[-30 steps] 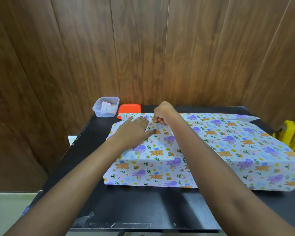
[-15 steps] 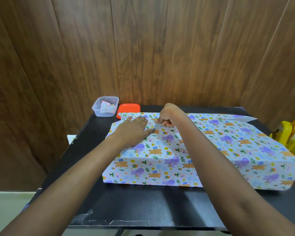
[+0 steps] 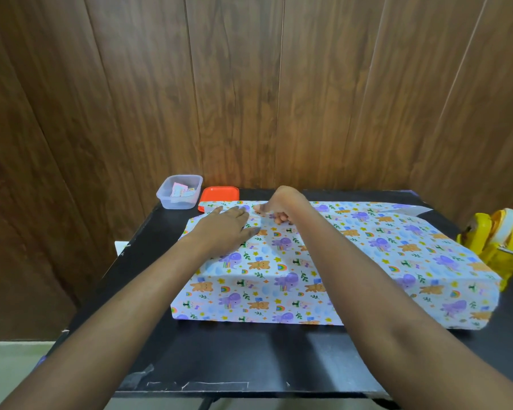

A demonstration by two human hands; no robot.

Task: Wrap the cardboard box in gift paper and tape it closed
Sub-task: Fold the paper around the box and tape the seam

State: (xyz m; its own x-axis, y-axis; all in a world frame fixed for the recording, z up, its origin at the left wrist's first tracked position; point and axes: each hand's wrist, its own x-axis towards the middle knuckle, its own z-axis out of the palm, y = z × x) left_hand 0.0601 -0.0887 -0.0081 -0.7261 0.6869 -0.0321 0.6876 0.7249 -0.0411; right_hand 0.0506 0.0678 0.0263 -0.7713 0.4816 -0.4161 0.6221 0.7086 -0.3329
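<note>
Head view: left hand (image 3: 222,229) flat, pinning gift paper (image 3: 353,253) to the wrapped box (image 3: 279,294), centre of the counter (image 3: 249,356); right hand (image 3: 282,207) curled, pinching the seam at twelve o'clock. Pull taut, I'd say, before taping.

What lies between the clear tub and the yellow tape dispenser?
The head view shows an orange lid beside the tub, then the paper-covered box, reaching nearly to the dispenser.

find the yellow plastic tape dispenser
In the head view, the yellow tape dispenser stands at the black table's right edge, beside the wrapped box's right end.
</note>
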